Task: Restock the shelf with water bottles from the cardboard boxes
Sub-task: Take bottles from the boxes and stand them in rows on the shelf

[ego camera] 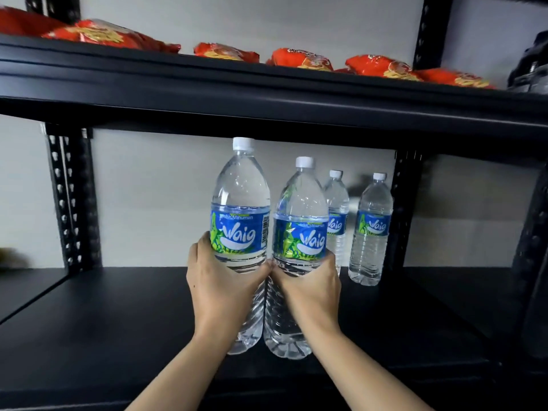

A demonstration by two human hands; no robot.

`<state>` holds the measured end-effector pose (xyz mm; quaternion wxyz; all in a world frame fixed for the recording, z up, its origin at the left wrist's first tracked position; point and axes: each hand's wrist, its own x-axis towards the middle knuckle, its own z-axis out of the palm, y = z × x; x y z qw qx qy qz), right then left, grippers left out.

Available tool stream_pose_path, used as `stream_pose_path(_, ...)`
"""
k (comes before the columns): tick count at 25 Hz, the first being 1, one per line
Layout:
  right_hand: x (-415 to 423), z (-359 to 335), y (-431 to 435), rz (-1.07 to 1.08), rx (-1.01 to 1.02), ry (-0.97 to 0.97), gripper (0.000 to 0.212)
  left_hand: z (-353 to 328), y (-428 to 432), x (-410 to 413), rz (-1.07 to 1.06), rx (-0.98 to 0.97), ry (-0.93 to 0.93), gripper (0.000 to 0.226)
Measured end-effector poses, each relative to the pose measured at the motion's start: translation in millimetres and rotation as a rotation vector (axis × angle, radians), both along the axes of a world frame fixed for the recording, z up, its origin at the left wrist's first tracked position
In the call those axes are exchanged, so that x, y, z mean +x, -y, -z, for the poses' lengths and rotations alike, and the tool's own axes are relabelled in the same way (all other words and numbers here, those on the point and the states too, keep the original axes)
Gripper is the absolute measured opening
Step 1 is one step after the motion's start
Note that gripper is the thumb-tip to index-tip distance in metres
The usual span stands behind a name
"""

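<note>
One wide view from my head, facing forward and slightly down, close to the shelf [118, 321], looking straight into it.

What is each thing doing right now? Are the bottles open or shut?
Left hand: grips the left bottle.
Right hand: grips the right bottle.
Left bottle: capped, full, upright, held.
Right bottle: capped, full, upright, held.
Back bottle: capped, standing on the shelf.
Far right bottle: capped, standing on the shelf.
Red packets: lying on the upper shelf.
</note>
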<state>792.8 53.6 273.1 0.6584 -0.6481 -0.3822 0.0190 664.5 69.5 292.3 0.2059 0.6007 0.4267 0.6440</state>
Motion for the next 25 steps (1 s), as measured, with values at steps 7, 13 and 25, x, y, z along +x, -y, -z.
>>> stream_pose_path(7, 15, -13, -83, -0.066, 0.075, -0.098, 0.074, 1, -44, 1, -0.038, 0.009, -0.024, 0.079)
stream_pose_path(13, 28, 20, -145, 0.025, 0.117, -0.042, 0.077, 12, -63, -11, -0.078, 0.026, 0.003, 0.080)
stream_pose_path(25, 44, 76, -134, -0.150, -0.120, 0.042, 0.091, 18, -75, -19, -0.070, 0.051, 0.001, 0.081)
